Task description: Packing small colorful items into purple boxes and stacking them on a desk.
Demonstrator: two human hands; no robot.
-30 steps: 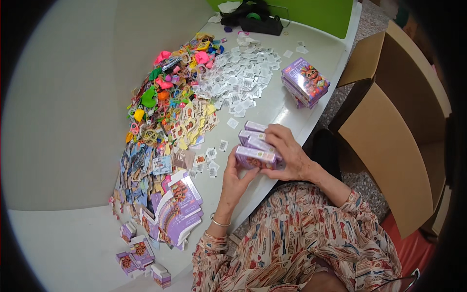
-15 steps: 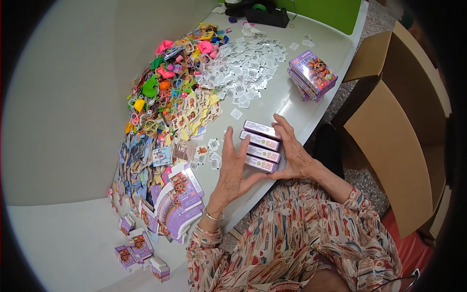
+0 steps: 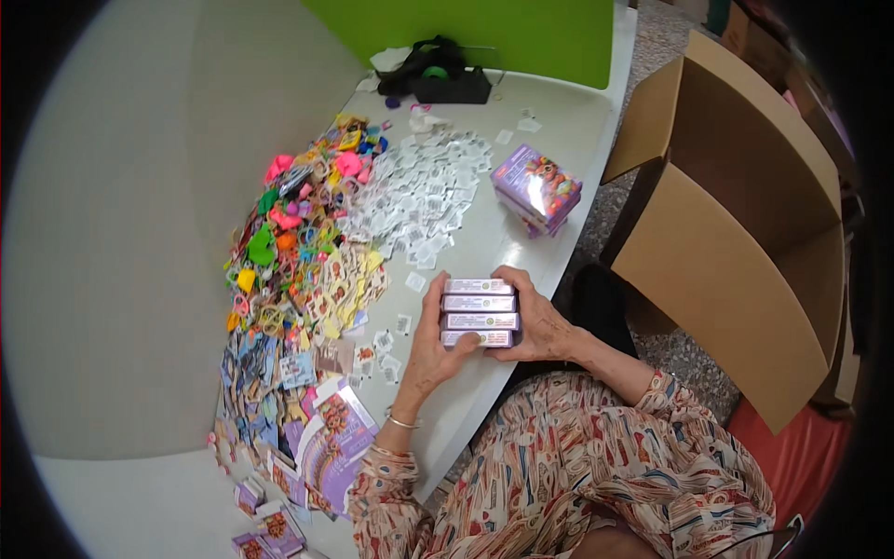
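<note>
Several small purple boxes (image 3: 480, 312) are stacked side by side at the table's near right edge, their narrow printed sides facing up. My left hand (image 3: 440, 337) presses along their left ends, its thumb over the nearest box. On the other side my right hand (image 3: 533, 321) closes round the right ends, so the row is squeezed between both palms. Farther off stands a pile of the same purple boxes (image 3: 537, 186), a picture of a colourful creature on its top one. Left of my left forearm lies a fan of flat purple cartons (image 3: 337, 433).
Heaps of colourful small toys (image 3: 279, 233), white square packets (image 3: 419, 196) and picture cards (image 3: 251, 373) cover the table's left side. A black tape dispenser (image 3: 452, 88) stands by the green panel (image 3: 484, 37). An open cardboard box (image 3: 717, 279) is on the right, beyond the table edge.
My hands have closed in from both sides, and the boxes, loosely spaced before, now sit in an even row. The view has shifted, so the table appears lower and farther left.
</note>
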